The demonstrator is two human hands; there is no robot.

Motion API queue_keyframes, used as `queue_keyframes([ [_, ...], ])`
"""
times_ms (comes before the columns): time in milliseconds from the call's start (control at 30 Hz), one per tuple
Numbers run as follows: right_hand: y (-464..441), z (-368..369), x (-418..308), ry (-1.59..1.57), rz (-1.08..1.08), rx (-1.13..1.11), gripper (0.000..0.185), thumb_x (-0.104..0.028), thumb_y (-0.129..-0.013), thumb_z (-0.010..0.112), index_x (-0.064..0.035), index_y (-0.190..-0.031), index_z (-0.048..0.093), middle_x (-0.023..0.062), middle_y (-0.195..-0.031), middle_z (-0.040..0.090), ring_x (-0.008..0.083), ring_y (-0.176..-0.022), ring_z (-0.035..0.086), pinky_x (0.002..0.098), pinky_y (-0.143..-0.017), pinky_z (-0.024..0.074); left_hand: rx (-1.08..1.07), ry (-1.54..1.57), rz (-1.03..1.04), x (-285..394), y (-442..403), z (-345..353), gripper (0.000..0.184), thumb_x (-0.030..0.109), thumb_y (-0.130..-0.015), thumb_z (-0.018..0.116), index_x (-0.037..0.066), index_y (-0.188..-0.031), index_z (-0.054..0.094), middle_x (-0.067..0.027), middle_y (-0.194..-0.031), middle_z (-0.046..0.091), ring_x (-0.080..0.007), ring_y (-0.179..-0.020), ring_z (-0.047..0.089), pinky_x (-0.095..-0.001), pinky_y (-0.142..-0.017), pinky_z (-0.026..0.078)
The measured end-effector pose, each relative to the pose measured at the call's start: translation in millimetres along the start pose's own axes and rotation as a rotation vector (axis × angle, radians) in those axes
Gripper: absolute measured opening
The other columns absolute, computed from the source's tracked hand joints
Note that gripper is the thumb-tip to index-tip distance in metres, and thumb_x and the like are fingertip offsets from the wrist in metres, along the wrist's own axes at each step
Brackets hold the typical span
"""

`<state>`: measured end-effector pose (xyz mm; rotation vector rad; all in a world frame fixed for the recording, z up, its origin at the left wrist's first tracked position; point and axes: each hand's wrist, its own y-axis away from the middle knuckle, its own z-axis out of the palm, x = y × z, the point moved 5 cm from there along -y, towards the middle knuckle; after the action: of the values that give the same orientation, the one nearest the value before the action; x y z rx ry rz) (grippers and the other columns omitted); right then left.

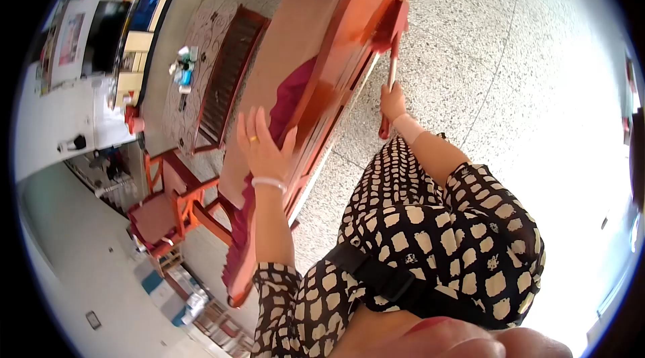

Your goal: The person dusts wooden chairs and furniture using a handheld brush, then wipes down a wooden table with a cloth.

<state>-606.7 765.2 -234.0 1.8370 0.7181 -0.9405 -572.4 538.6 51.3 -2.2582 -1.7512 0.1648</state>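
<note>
My right hand [394, 103] is wrapped round the handle of a duster with a red grip and a pale, shiny shaft. Its red duster head [388, 34] lies against the back of a long red-brown wooden sofa [329, 66]; blur hides its exact texture. A beige sofa cover [295, 19] with a purple ruffled edge [293, 93] is draped over the seat side. My left hand [264, 146] has its fingers spread, with a ring and a white bracelet showing. It is nearest the ruffled edge and holds nothing; whether it touches the cover, I cannot tell.
Beyond the sofa stands a low table [225, 79] with several small items [183, 69] on it. A wooden armchair [164, 207] is at the left. A television [107, 35] and cabinets line the far wall. Speckled floor [463, 42] extends to the right.
</note>
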Motion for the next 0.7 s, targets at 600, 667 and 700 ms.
queue_keyframes([
  [600, 168, -9, -42, -0.821, 0.511, -0.568, 0.01, -0.006, -0.077, 0.041, -0.0046, -0.072, 0.032, 0.0012, -0.055, 0.036, 0.0099, -0.042, 0.034, 0.0203, -0.035, 0.0292, -0.25, 0.51, -1.908, 9, 646, 145, 0.047, 0.014, -0.071, 0.051, 0.003, -0.113, 0.033, -0.0198, -0.101, 0.048, -0.0311, -0.092, 0.047, -0.0372, -0.08, 0.037],
  [667, 174, 6, -52, -0.826, 0.497, -0.607, 0.011, -0.005, -0.077, 0.039, -0.0057, -0.07, 0.032, 0.0012, -0.054, 0.035, 0.0098, -0.042, 0.034, 0.02, -0.035, 0.0301, -0.287, 0.306, -2.243, 44, 675, 109, 0.049, 0.016, -0.068, 0.051, 0.002, -0.112, 0.035, -0.0243, -0.102, 0.047, -0.036, -0.094, 0.047, -0.0396, -0.081, 0.037],
  [700, 181, 16, -49, -0.794, 0.485, -0.628, 0.011, -0.004, -0.077, 0.039, -0.0056, -0.068, 0.032, 0.001, -0.053, 0.035, 0.0092, -0.042, 0.035, 0.0191, -0.035, 0.0318, -0.233, 0.345, -2.314, 60, 684, 101, 0.05, 0.018, -0.067, 0.053, 0.002, -0.111, 0.035, -0.0238, -0.101, 0.048, -0.0367, -0.092, 0.047, -0.0417, -0.079, 0.037],
])
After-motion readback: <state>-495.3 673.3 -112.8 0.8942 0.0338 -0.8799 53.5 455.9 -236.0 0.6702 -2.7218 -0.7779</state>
